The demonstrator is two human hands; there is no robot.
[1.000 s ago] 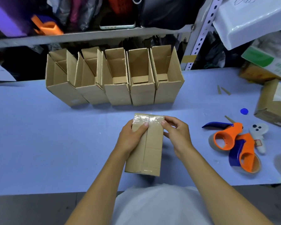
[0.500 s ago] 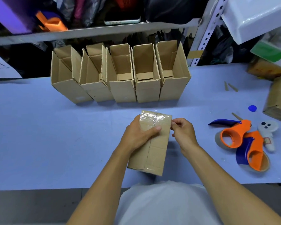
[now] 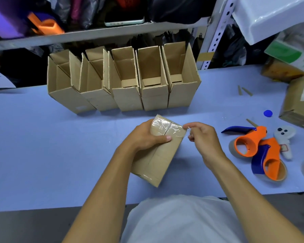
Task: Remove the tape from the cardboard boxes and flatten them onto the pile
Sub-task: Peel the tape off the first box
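Open boxes (image 3: pixel 125 81): we see five in a row at the back of the table (image 3: pixel 33 146), left of centre, tops open, touching one another; the leftmost two lean to the left.

Left hand (image 3: pixel 146 135): we see it grip the taped box from the left, thumb laid across the top face, fingers hidden behind the box.

Taped box (image 3: pixel 158 155): it lies tilted at the middle of the table, just in front of the row, its far end raised in the left hand.

Tape (image 3: pixel 167 128): clear and wrinkled, it wraps the far end of the taped box; a thin strand runs off its right edge.

Right hand (image 3: pixel 204 139): just right of the box, fingers curled, we see its fingertips pinch the loose tape strand.

Dispensers (image 3: pixel 256 151): two, orange and blue, lie touching each other on the table well right of the hands.

Right box (image 3: pixel 298 106): closed, at the table's right edge, beyond the dispensers.
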